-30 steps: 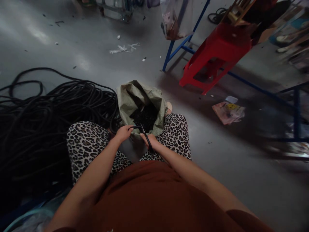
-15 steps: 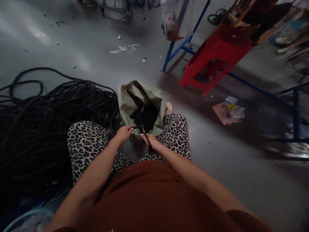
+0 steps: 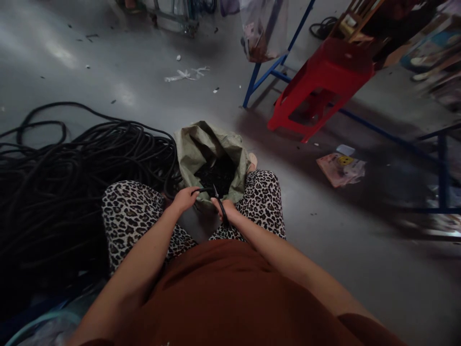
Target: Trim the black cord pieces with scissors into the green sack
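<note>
I sit with my knees apart in leopard-print trousers. My left hand (image 3: 185, 198) is closed on the end of a black cable (image 3: 201, 191) that runs across toward my right hand. My right hand (image 3: 225, 210) grips dark-handled scissors (image 3: 218, 201), their blades at the cable. Both hands hover just above the near rim of an open greenish woven sack (image 3: 201, 144) standing between my knees. Inside the sack lies a heap of small black pieces (image 3: 218, 174).
A large tangle of black cable (image 3: 68, 182) covers the floor at my left. A red plastic stool (image 3: 320, 81) and a blue metal frame (image 3: 266, 67) stand at the back right. A pink packet (image 3: 340, 168) and scraps of litter lie on the grey floor.
</note>
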The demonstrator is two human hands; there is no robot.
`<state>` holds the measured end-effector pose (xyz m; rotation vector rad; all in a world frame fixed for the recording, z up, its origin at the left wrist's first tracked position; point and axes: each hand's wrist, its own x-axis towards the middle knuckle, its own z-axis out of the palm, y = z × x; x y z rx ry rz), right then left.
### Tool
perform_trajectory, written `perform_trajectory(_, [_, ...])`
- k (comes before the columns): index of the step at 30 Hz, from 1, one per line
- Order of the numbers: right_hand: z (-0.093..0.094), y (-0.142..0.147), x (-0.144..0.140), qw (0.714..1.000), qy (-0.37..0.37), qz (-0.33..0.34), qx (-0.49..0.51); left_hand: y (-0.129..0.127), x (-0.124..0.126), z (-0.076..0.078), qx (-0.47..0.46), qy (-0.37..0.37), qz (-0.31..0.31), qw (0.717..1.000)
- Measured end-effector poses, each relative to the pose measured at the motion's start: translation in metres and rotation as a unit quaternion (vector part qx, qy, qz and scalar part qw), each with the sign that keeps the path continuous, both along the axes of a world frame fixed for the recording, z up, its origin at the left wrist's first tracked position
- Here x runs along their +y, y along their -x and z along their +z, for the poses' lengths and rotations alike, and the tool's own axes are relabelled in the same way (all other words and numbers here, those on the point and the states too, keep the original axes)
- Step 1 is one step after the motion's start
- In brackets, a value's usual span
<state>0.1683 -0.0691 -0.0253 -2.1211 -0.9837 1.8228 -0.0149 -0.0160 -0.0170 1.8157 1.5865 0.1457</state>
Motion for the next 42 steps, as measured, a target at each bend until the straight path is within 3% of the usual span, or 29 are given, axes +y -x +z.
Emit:
perform_trajectory(6, [0.005, 0.0, 0.002, 0.998, 0.012, -0.057, 0.019, -0.001, 0.0, 0.004, -0.009, -0.009, 0.011, 1.0])
perform_trajectory(16, [0.008, 0.004, 0.002, 0.991, -0.025, -0.061, 0.112, 0.004, 0.01, 0.02, -0.042, -0.073, 0.081, 0.993])
perform_trajectory(25, [0.039, -0.003, 0.001, 0.982, -0.053, -0.024, 0.181, -0.003, 0.013, 0.048, -0.083, -0.101, 0.097, 0.987])
perform_trajectory(34, [0.061, -0.012, 0.022, 0.982, -0.076, 0.035, 0.169, -0.018, 0.003, 0.039, -0.082, -0.116, 0.078, 0.987])
perform_trajectory(42, [0.044, -0.014, 0.022, 0.985, -0.061, 0.015, 0.161, -0.02, -0.005, 0.031, -0.073, -0.105, 0.059, 0.99])
